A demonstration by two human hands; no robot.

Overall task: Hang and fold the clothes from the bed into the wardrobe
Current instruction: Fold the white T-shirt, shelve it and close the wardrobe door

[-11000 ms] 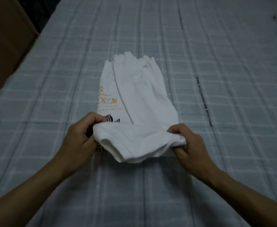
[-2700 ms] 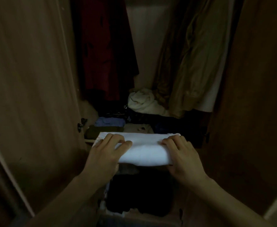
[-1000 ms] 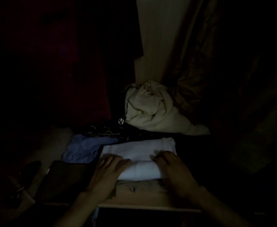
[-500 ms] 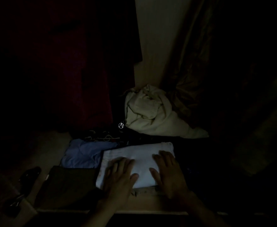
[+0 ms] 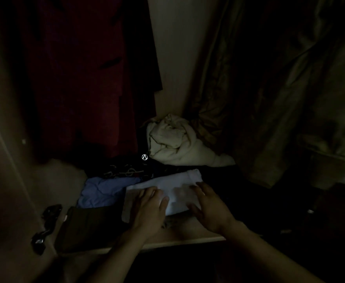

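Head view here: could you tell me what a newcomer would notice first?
The folded white shirt on the wardrobe shelf, brightest in the dark, with the left hand and right hand spread over it. Behind it lies a crumpled cream bundle; to its left, a blue garment.

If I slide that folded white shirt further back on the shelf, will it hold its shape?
Probably not: the folded white shirt is soft cloth and may bunch or unfold. It looks light, so it should slide easily on the shelf.

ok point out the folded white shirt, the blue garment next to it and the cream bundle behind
folded white shirt [image 5: 177, 181]: head view, bare top face between the hands
blue garment [image 5: 102, 193]: head view, middle of its crumpled surface
cream bundle [image 5: 175, 142]: head view, centre of the wad
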